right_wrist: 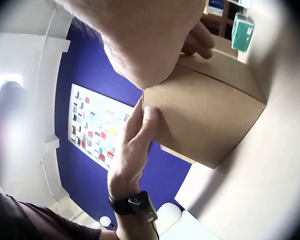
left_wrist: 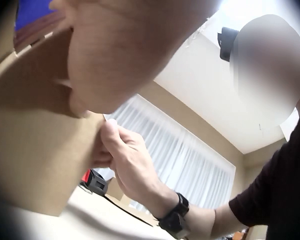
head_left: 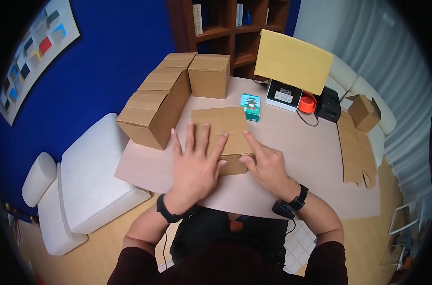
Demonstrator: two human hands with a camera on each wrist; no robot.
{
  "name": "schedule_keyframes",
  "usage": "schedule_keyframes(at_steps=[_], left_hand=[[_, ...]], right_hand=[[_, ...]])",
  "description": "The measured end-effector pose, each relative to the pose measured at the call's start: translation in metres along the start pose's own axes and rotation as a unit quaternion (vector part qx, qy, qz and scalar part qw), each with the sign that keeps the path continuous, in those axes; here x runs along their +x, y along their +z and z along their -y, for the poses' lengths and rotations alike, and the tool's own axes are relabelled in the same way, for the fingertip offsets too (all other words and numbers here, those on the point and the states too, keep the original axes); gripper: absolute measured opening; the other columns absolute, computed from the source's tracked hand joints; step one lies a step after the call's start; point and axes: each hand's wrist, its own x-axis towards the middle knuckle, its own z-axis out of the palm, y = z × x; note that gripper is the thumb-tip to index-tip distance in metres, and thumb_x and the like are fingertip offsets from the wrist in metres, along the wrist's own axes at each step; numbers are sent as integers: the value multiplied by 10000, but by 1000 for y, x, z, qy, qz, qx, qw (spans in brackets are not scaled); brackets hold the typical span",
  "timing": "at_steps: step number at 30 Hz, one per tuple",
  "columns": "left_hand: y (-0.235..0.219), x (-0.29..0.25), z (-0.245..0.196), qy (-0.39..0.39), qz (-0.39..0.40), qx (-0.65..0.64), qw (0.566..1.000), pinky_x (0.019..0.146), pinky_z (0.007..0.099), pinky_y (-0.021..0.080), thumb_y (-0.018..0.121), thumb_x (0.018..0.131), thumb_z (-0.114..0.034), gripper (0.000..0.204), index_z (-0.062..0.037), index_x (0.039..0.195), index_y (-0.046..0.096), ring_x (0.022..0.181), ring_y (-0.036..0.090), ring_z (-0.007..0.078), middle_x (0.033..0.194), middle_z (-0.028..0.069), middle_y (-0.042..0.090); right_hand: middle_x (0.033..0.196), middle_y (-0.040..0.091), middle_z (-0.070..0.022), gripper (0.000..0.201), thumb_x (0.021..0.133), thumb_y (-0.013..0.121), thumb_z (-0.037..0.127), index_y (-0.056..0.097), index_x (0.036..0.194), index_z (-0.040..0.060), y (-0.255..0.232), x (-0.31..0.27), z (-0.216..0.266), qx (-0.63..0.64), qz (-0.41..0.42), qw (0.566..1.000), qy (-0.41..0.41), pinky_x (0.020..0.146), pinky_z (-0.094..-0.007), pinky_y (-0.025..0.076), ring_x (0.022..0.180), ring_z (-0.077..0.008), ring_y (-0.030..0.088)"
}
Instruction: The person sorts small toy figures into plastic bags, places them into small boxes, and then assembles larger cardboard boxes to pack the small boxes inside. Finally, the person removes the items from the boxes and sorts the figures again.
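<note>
I'm looking at a cardboard box (head_left: 237, 144) on the table (head_left: 303, 164), just in front of the small teal carton (head_left: 250, 107), and here's the left hand (head_left: 194, 166) with fingers fanned straight across its top while the right hand (head_left: 269, 164) lays an index finger near the right edge, neither one clenched round it. I'd call it light, dry and grippy, stiff at the corners but liable to dent mid-lid, so I'd take hold low on the two side walls.
</note>
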Motion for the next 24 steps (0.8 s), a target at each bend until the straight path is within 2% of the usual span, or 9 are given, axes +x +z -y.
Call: schedule_keyframes(at_steps=[4, 6, 8, 11, 13, 18, 19, 21, 24], left_hand=[[20, 13, -2, 18, -12, -8, 1000, 1236, 721, 221, 714, 964, -390, 694, -267, 1610, 494, 1534, 362, 477, 1626, 191, 465], [37, 30, 16, 50, -19, -4, 999, 1242, 683, 249, 707, 972, -370, 680, -259, 1609, 495, 1533, 383, 443, 1624, 189, 468], [51, 53, 44, 57, -22, 3, 998, 1250, 660, 261, 693, 989, -354, 659, -250, 1608, 494, 1528, 400, 425, 1630, 181, 465], [62, 83, 79, 61, -27, 31, 997, 1237, 668, 289, 666, 1021, -345, 629, -289, 1618, 475, 1525, 402, 439, 1637, 167, 462], [64, 100, 91, 18, 29, 78, 996, 1225, 670, 321, 642, 1047, -350, 615, -358, 1629, 444, 1523, 403, 442, 1640, 153, 461], [77, 125, 109, -1, 48, 75, 996, 1224, 669, 333, 625, 1062, -347, 615, -425, 1635, 414, 1533, 391, 436, 1642, 137, 459], [80, 129, 111, -8, 54, 69, 996, 1228, 669, 327, 624, 1064, -345, 615, -428, 1635, 413, 1539, 382, 435, 1646, 136, 455], [83, 136, 113, -21, 65, 57, 996, 1243, 667, 304, 628, 1062, -342, 624, -434, 1638, 406, 1553, 357, 435, 1657, 133, 441], [86, 143, 112, -30, 67, 60, 996, 1245, 667, 297, 633, 1059, -338, 633, -435, 1641, 402, 1552, 358, 437, 1655, 133, 445]], right_hand=[[1291, 694, -287, 841, 907, 803, 246, 412, 1621, 36, -15, 6, 9, 77, 60, 995, -4, 872, -467, 613, 1015, -403, 746], [1422, 623, -295, 837, 878, 801, 174, 419, 1611, 37, -34, 0, -13, -45, 13, 997, -55, 1037, -510, 547, 1220, -436, 666], [1516, 550, -293, 800, 862, 782, 112, 447, 1584, 33, -55, -12, -62, -91, 10, 996, -9, 1154, -541, 454, 1367, -466, 554], [1545, 526, -292, 761, 855, 780, 105, 500, 1563, 76, -95, -55, -177, -260, -27, 954, 146, 1175, -543, 448, 1413, -467, 523], [1477, 581, -329, 728, 903, 758, 199, 494, 1566, 54, -146, -90, -238, -238, 29, 888, 392, 1183, -529, 443, 1375, -501, 550], [1555, 523, -308, 898, 934, 691, 586, 390, 1641, 119, -237, -259, -352, -418, 37, 708, 568, 1207, -651, 344, 1461, -532, 449], [1555, 523, -308, 898, 934, 691, 586, 390, 1641, 119, -239, -274, -347, -417, 33, 706, 571, 1207, -651, 344, 1461, -532, 449], [1660, 392, -286, 897, 958, 637, 656, 338, 1672, 202, -250, -300, -338, -388, -15, 610, 691, 1193, -708, 316, 1513, -547, 366], [1714, 282, -283, 877, 966, 615, 681, 322, 1680, 263, -263, -326, -340, -312, 31, 641, 701, 1187, -700, 333, 1525, -551, 345]])
